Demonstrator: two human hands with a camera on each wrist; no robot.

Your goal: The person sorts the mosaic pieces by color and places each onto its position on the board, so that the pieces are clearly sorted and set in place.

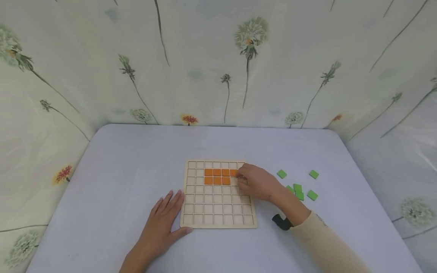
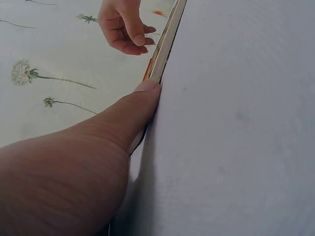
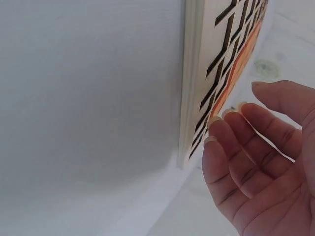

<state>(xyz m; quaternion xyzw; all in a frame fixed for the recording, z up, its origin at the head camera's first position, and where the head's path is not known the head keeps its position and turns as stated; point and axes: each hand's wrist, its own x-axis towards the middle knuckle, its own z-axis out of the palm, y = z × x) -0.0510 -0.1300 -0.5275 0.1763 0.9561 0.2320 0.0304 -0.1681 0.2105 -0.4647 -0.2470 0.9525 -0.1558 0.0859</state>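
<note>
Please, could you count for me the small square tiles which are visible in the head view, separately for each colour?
Orange tiles: 7
Green tiles: 6
Total visible: 13; the right hand or its arm could hide more.

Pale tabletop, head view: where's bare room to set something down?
Bare: left of the left hand, out to the pale tabletop's left edge; the strip between the square pale wooden grid board and the flower-print backdrop. Crowded: at and right of the board's right edge: right hand, green square tiles, black curved object.
</note>
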